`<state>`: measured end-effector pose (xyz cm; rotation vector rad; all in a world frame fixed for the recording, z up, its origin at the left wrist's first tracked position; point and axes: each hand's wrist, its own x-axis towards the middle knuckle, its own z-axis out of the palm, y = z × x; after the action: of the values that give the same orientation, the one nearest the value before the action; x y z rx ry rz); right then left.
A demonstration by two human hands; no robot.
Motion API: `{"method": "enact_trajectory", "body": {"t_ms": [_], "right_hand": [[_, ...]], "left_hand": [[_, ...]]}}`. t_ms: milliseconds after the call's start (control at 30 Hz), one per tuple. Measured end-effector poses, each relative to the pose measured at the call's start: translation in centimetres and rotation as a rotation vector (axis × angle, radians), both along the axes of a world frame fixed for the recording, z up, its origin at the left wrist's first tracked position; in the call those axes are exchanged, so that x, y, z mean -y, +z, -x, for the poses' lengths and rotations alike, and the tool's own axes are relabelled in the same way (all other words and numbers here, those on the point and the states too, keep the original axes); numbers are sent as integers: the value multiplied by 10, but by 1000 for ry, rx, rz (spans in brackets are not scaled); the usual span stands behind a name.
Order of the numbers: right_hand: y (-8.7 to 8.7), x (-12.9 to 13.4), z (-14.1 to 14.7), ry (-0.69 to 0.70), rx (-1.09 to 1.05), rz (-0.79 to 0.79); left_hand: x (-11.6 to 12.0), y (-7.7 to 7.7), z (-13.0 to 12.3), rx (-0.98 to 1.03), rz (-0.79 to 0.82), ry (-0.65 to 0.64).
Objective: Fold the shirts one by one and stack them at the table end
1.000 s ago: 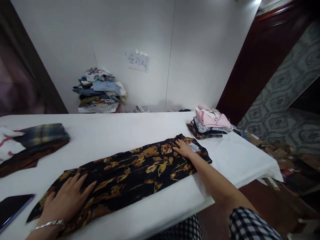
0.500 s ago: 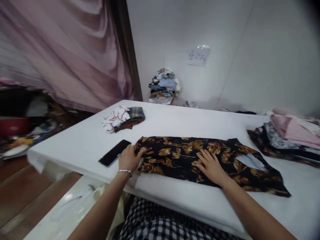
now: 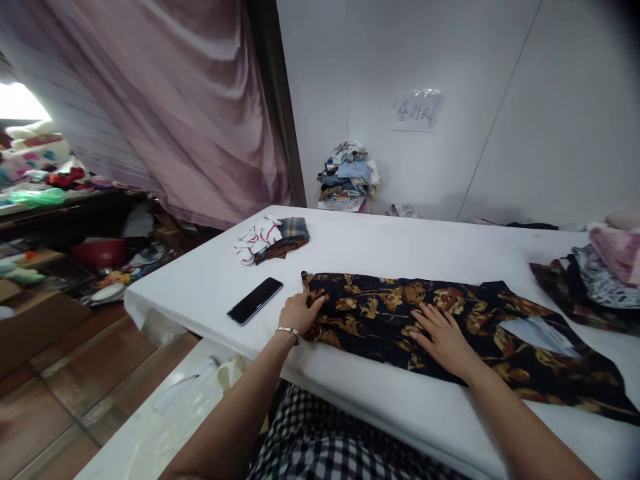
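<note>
A black garment with brown and gold flowers [image 3: 370, 313] lies lengthwise along the near side of the white table. Its long left part looks folded narrow, and a pale opening shows near its right end. My left hand [image 3: 299, 315], with a bracelet at the wrist, rests at the garment's left end, thumb apart from the fingers; the fingertips are partly hidden. Flat on the middle of the cloth lies my right hand [image 3: 446, 339], fingers spread. A dark phone [image 3: 255, 301] is on the table just left of my left hand.
Small folded clothes [image 3: 293, 233] sit at the table's far left. A clothes heap [image 3: 607, 273] lies at the right, another clothes pile [image 3: 350, 173] by the wall. A pink curtain [image 3: 200, 100] hangs at left. The white table's [image 3: 425, 247] near edge meets my checked clothing.
The view has swung left, so everything appears farther right and more of the room shows at left. Both hands stay at about the same places on the garment.
</note>
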<state>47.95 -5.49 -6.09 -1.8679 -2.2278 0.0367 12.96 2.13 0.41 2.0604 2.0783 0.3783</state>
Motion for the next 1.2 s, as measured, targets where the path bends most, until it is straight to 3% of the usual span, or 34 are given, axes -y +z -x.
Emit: {"method": "enact_trajectory", "body": {"t_ms": [400, 533, 600, 700, 767, 867, 1033, 1133, 1200], "right_hand": [[-4, -1, -3, 19, -44, 5], [-6, -2, -3, 4, -65, -76], [-3, -4, -8, -52, -71, -182], [4, -5, -20, -250, -30, -285], [11, -3, -26, -379, 8, -202], [21, 0, -29, -443, 10, 33], [36, 0, -19, -454, -53, 109], [42, 1, -8, -394, -93, 129], [44, 3, -1, -328, -121, 141]], "left_hand": [[-7, -12, -9, 55, 8, 32], [-3, -10, -8, 55, -24, 6], [-2, -10, -6, 66, -41, -25], [-5, -10, 0, 91, -59, -54], [-8, -11, 2, 103, -59, -67], [-15, -10, 3, 126, -42, -109], [-31, 4, 11, 81, -127, -190], [-44, 10, 25, -15, -230, -156], [-50, 7, 36, -78, -207, -109]]}}
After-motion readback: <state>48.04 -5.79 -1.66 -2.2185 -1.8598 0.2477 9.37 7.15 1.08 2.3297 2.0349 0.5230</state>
